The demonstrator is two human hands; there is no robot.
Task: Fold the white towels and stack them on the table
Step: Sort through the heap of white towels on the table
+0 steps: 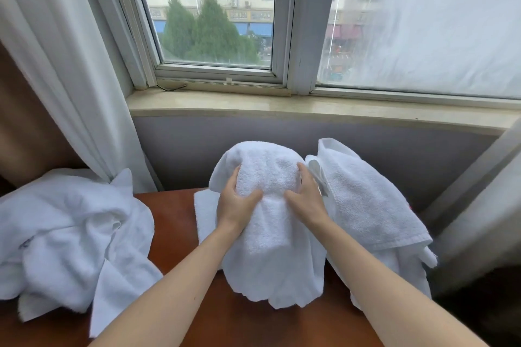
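A white towel (270, 205) is held up over the middle of the brown table (174, 222), its lower part hanging down to the tabletop. My left hand (235, 203) grips its left side, thumb across the front. My right hand (306, 200) grips the right side the same way. Behind it a flat white towel (205, 214) lies on the table. Another white towel (372, 205) lies draped at the right. A heap of crumpled white towels (67, 242) covers the table's left end.
A grey wall (180, 155) and a beige window sill (282, 105) run close behind the table. A white curtain (56, 65) hangs at the left, touching the heap. A pale upright edge (479, 205) stands at the right.
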